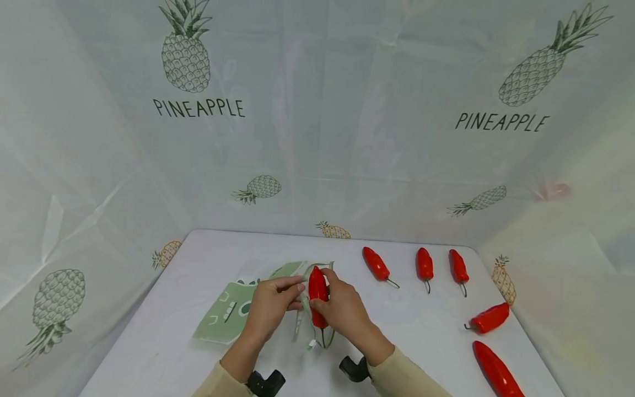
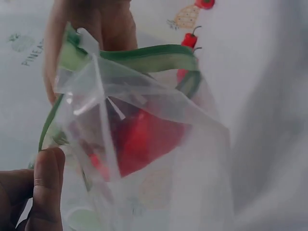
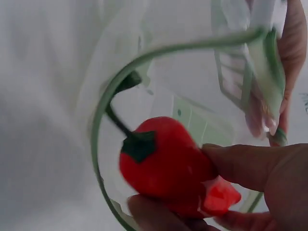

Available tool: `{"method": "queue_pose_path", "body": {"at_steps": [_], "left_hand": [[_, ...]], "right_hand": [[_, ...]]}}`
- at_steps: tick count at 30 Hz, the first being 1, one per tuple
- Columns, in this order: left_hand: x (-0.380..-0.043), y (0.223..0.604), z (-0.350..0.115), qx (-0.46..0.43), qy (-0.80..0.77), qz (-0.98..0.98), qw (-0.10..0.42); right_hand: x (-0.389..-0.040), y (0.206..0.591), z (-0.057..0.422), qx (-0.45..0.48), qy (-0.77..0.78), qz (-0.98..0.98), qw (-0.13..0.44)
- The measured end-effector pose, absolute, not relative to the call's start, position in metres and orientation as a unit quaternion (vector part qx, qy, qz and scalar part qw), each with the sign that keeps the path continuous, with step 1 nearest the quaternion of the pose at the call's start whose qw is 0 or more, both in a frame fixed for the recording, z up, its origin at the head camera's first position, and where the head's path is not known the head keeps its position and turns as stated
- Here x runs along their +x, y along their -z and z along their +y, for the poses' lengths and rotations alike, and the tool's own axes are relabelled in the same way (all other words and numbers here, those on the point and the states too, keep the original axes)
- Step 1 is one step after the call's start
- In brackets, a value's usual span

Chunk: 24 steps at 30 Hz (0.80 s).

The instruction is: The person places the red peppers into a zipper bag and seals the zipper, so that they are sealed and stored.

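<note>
A red chili pepper (image 1: 317, 292) with a green stem is gripped between the thumb and fingers of my right hand (image 1: 344, 309). In the right wrist view the pepper (image 3: 166, 161) sits within the loop of a bag's green-edged mouth (image 3: 97, 130), stem toward the loop's far side. The clear and green bag (image 1: 215, 317) bears a cartoon face and lies spread to the left on the table. With thumb and fingertips, my left hand (image 1: 270, 306) pinches the bag's edge. Through the clear plastic in the left wrist view, the pepper (image 2: 149, 139) shows red.
Several more red peppers lie on the white table (image 1: 407, 342): three along the back right, including one pepper (image 1: 375, 263) nearest the bag, and others down the right side, such as a large pepper (image 1: 498, 370). A pineapple-print sheet (image 1: 347, 138) hangs behind the table.
</note>
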State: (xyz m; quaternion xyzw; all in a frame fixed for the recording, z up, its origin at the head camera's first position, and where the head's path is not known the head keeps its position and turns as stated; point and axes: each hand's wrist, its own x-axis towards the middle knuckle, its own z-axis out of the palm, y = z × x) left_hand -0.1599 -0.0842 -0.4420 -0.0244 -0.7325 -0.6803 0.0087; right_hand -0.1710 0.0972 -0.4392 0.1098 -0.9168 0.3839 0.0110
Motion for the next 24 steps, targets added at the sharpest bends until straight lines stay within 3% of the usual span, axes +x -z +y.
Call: {"method": "queue_pose_path", "body": {"at_steps": [11, 24], "left_hand": [[-0.149, 0.444, -0.079, -0.055, 0.688, -0.721, -0.064], [-0.153, 0.423, -0.087, 0.008, 0.774, -0.631, -0.050]], "right_hand": [[-0.183, 0.436, 0.094, 0.047, -0.530, -0.847, 0.016], [-0.194, 0.416, 0.103, 0.087, -0.376, -0.922, -0.034]]}}
